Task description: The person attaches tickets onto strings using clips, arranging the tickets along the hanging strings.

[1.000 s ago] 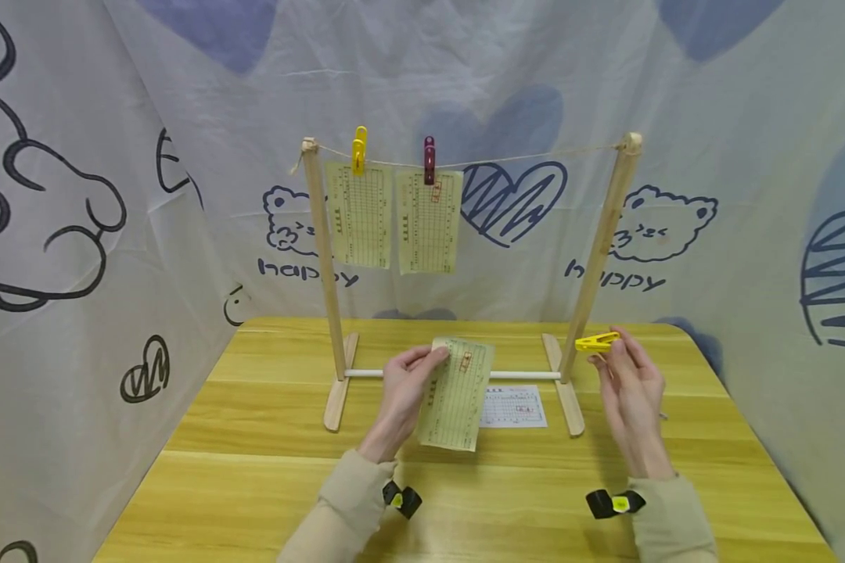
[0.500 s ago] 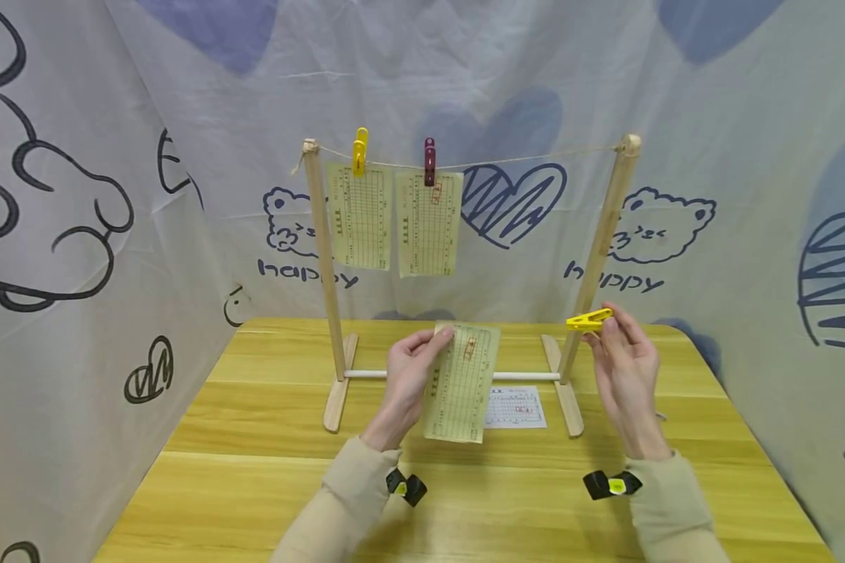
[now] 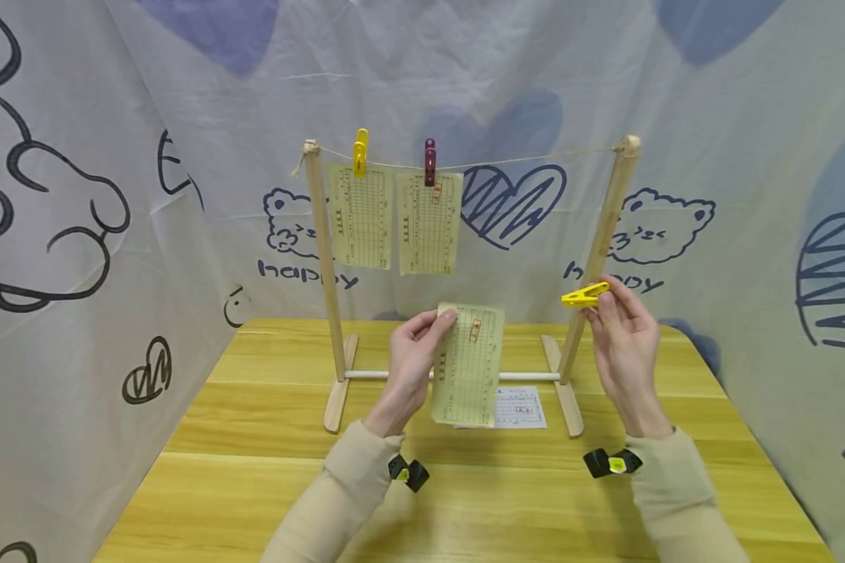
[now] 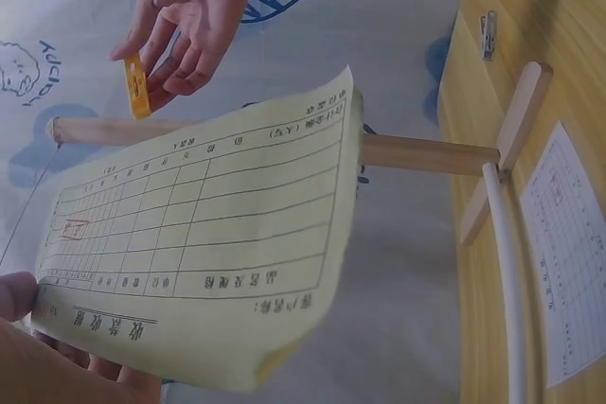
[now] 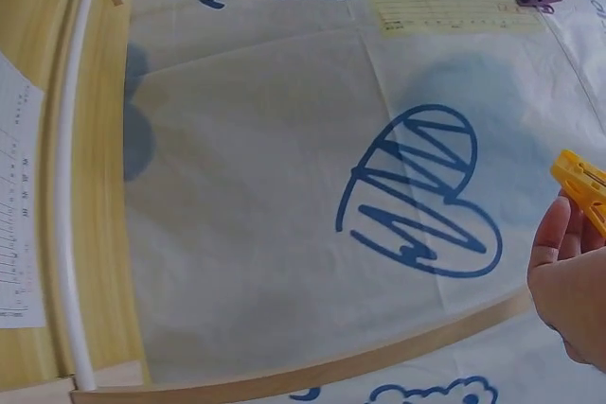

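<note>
My left hand pinches a yellow receipt slip by its upper left corner, thumb in front. The slip hangs upright over the table, with printed lines and a small red stamp; its lower end curls in the left wrist view. Off to the right, my right hand pinches a yellow clothespin, whose nose points left, in front of the right post. Two similar slips hang from the string: the left slip under a yellow clothespin, the other slip under a dark red clothespin.
A wooden frame with a left post, a right post and a white crossbar stands on the table. Behind the held slip lies a white form. A small clip rests beyond the right foot.
Both hands have risen, the left carrying the slip up and slightly right, the right carrying the yellow clothespin up and slightly left. The hanging slips have stayed in place.
</note>
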Motion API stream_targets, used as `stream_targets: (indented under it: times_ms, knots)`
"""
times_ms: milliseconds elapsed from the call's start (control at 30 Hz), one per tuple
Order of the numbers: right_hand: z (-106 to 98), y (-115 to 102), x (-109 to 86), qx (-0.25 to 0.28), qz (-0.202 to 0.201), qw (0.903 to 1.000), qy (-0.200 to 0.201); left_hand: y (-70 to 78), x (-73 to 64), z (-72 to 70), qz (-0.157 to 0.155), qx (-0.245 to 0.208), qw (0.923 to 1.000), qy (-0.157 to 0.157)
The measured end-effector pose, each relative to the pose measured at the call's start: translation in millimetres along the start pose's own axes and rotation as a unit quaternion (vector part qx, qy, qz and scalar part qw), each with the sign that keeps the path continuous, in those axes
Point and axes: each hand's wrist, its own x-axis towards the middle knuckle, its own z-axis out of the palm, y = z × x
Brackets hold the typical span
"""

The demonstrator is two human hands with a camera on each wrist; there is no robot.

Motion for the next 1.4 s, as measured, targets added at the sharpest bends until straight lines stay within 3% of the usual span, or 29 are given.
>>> stream_targets:
  times_ms: [533, 800, 1100, 1400]
  knots:
    - [22.7, -13.3, 23.0, -0.005, -0.053, 0.9981, -0.031, 20.7, 6.7, 12.3, -0.006, -0.042, 0.9986, -0.033]
    - [33.1, -20.6, 32.5, -0.020, -0.048, 0.9984, -0.022, 32.4, 10.1, 20.7, 0.012, -0.062, 0.9971, -0.042]
    - [45.8, -28.9, 43.7, 0.000, -0.079, 0.9958, -0.047, 44.3, 16.1, 25.7, 0.037, -0.031, 0.9982, -0.035]
    - [58.5, -39.4, 54.6, -0.016, -0.100, 0.9931, -0.060, 56.8, 18.8, 28.2, 0.046, 0.011, 0.9981, -0.038]
